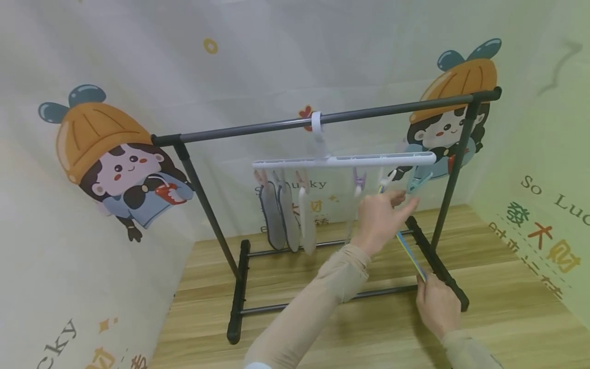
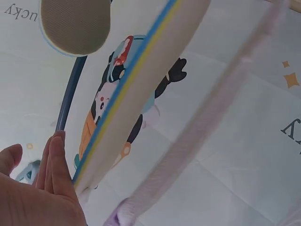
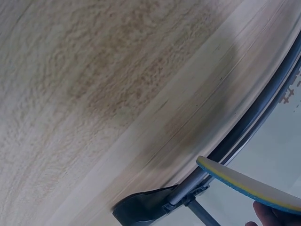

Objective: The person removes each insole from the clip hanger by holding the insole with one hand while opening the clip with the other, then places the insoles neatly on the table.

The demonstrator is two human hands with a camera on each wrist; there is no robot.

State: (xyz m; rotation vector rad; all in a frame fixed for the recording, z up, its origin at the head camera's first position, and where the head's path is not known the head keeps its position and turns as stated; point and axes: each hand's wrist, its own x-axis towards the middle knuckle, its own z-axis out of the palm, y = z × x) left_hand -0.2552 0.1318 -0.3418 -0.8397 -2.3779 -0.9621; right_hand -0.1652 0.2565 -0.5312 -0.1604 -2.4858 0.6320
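Wood-grain worktop (image 1: 359,338) bears a black rack (image 1: 258,130). Below the white hanger (image 1: 295,163), the right hand's (image 1: 438,303) fingers pinch a blue-and-yellow-edged insole (image 1: 411,254) low down; the left hand's (image 1: 382,218) fingers, spread from the thumb, lie beside the blue clip (image 1: 417,183). Keeping the insole square to that clip should avoid slanted clamping.

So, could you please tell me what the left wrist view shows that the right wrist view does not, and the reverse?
Only the left wrist view shows the left hand, the purple clip and the cartoon figure. Only the right wrist view shows the right hand, partly cut off, and the rack's black foot. Both share the insole with a blue-and-yellow edge and dark rack tubing.
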